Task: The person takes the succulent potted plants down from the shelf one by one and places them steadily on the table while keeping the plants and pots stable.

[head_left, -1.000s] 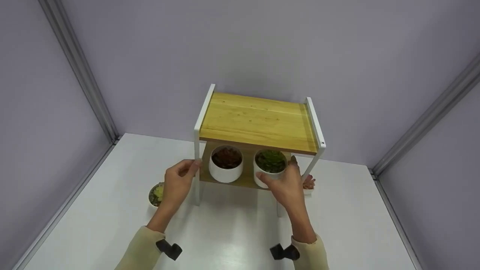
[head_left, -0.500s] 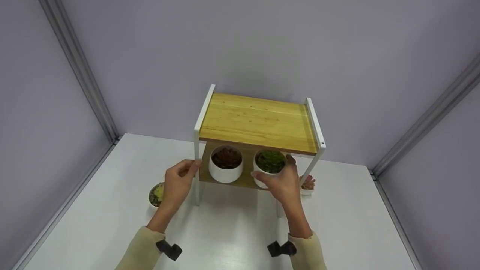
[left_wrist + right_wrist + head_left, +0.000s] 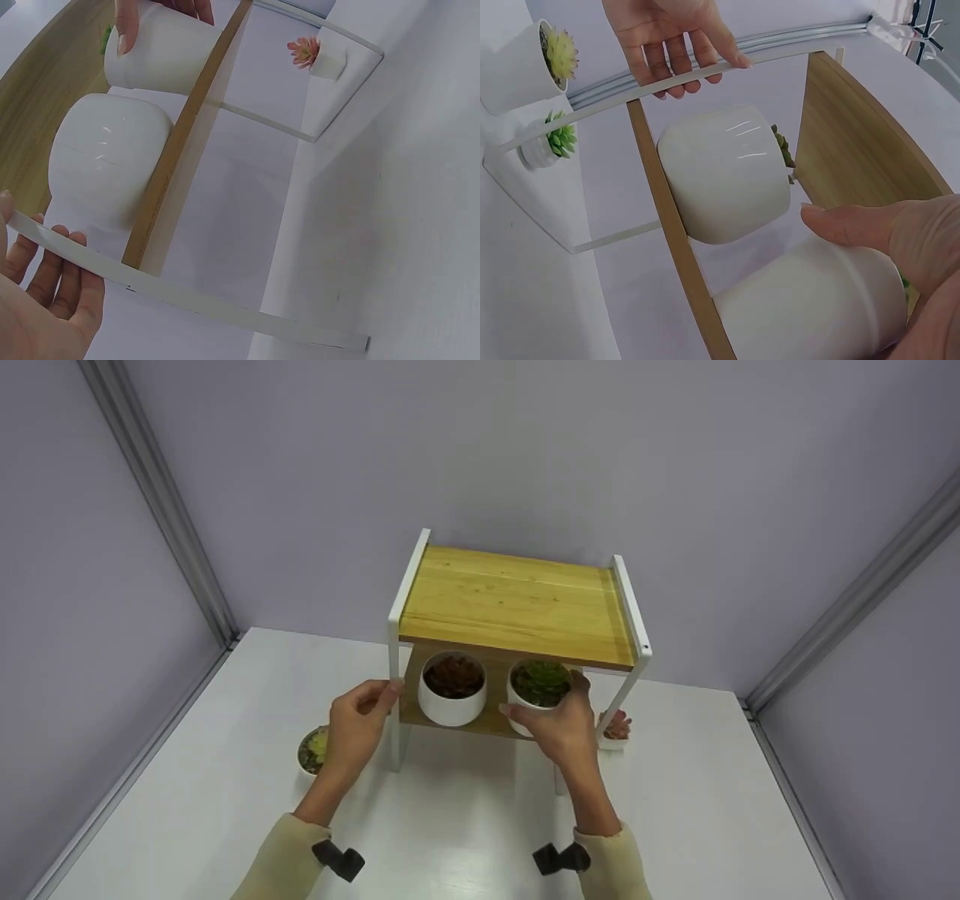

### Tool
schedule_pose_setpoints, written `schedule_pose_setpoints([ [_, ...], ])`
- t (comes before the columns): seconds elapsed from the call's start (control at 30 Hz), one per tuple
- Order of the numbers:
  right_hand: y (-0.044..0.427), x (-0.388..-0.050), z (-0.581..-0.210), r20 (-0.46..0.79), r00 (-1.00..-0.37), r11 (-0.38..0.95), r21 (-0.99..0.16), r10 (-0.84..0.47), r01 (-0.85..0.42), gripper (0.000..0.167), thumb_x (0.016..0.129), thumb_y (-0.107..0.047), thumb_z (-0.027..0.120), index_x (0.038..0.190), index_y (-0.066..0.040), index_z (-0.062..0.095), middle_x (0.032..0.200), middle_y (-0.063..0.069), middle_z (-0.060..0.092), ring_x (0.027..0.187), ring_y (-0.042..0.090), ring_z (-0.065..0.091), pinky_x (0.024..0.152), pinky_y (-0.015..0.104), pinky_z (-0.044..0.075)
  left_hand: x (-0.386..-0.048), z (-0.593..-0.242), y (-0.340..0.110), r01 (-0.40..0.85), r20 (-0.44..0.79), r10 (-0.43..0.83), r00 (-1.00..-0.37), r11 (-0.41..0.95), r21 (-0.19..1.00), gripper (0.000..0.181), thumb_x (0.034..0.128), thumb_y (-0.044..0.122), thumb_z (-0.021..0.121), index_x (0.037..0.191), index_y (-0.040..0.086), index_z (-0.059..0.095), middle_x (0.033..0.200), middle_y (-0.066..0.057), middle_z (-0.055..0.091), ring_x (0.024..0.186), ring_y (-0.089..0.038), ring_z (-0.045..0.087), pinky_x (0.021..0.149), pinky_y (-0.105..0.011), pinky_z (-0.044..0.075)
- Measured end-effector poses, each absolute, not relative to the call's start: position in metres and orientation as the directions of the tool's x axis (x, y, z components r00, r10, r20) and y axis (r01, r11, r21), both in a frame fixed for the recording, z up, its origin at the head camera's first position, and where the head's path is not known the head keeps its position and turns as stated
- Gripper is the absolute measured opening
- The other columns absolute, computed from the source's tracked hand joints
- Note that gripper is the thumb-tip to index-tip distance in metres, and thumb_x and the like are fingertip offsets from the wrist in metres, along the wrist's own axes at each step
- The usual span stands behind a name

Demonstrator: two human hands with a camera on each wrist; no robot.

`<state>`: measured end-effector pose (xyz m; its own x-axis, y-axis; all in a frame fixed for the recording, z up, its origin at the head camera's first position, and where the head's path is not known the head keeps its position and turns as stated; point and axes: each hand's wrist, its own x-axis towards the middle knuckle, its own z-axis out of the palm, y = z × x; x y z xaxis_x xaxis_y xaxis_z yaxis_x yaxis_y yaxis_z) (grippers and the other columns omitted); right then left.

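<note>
A two-level stand with a wooden top board (image 3: 517, 604) and white metal frame (image 3: 631, 607) stands on the white table. My left hand (image 3: 356, 731) holds the front left post, thumb on one side and fingers on the other in the left wrist view. On the lower board, a white pot with a dark red plant (image 3: 452, 701) sits at left; beside it is a taller white pot with a green plant (image 3: 538, 684). My right hand (image 3: 568, 727) grips this pot, thumb at its front and fingers around its right side. Both pots look upright.
A small pot with a yellow-green plant (image 3: 313, 750) stands left of the stand, partly behind my left wrist. Another with a pink plant (image 3: 618, 726) is by the right post. The right wrist view also shows a small green plant (image 3: 561, 136). Grey walls enclose the table.
My right hand has shifted slightly left, its thumb now further across the front of the green plant's pot. The left hand and both pots on the board look unmoved.
</note>
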<state>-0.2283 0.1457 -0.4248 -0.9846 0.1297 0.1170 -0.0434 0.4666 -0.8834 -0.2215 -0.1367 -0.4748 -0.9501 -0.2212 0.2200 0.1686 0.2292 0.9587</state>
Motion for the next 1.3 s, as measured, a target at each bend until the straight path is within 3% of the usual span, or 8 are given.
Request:
schedule_pose_setpoints([
  [0.3,0.1462,-0.2288,-0.4271,0.114,-0.983,0.486,-0.873,0.144,-0.03,0.121,0.073,-0.032,0.096,0.161,0.004,0.022,0.159,0.027,0.039,0.147,0.045,0.047,0.119,0.061,0.042,-0.2228,-0.4755,-0.1362,0.168,0.216,-0.213,-0.953,0.224,0.96,0.034,0.102,0.04,0.07,0.11,0.008,0.08,0.098,-0.009,0.078,0.102,-0.035,0.067,0.085,-0.026,0.052],
  [0.83,0.1483,-0.2283,-0.4286,0.119,-0.983,0.449,-0.892,0.137,-0.046,0.121,0.074,-0.032,0.095,0.161,0.006,0.019,0.156,0.027,0.042,0.147,0.042,0.047,0.118,0.059,0.044,-0.2206,-0.4754,-0.1345,0.19,0.233,-0.214,-0.949,0.205,0.96,0.033,0.1016,0.04,0.07,0.107,0.009,0.08,0.098,-0.01,0.078,0.096,-0.028,0.067,0.083,-0.023,0.051],
  [1.3,0.1489,-0.2258,-0.4245,0.123,-0.983,0.445,-0.894,0.139,-0.049,0.118,0.073,-0.029,0.096,0.159,0.004,0.024,0.155,0.026,0.045,0.146,0.041,0.048,0.119,0.059,0.043,-0.2211,-0.4757,-0.1347,0.165,0.212,-0.217,-0.953,0.215,0.963,0.036,0.1015,0.042,0.07,0.11,0.009,0.079,0.102,-0.009,0.078,0.105,-0.033,0.068,0.086,-0.022,0.053],
])
